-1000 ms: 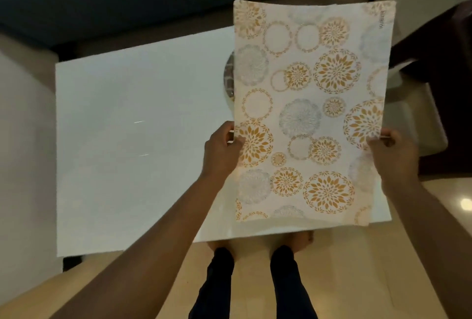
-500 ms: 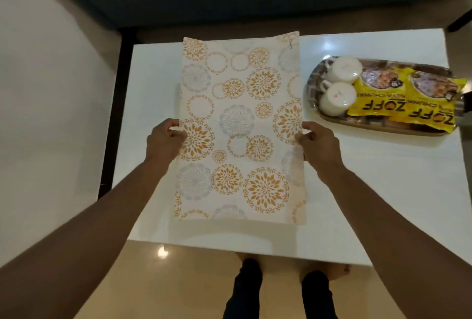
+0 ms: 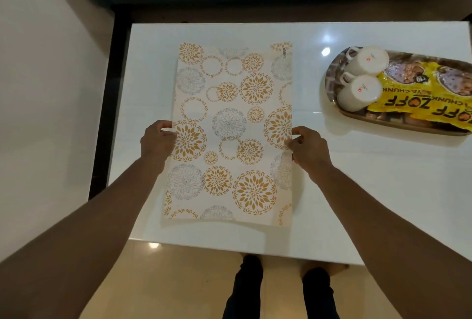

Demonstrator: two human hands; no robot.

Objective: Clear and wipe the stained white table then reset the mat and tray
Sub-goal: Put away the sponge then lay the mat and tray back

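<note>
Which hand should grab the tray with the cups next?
Probably the right hand. The tray sits on the table's right side, nearer that hand. The left hand grips the mat's far edge, across the mat from it.

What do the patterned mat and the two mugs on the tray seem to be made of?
Mat: probably thin plastic sheet, printed, semi-matte; it stays flat and stiff between both hands. Mugs: likely glazed ceramic, white and smooth with a soft sheen, lying upside down on the tray.

Glossy white rectangular table (image 3: 383, 191), bearing a cream mat with gold and grey floral circles (image 3: 229, 135) mid-left, an oval brown tray (image 3: 408, 128) far right.
</note>
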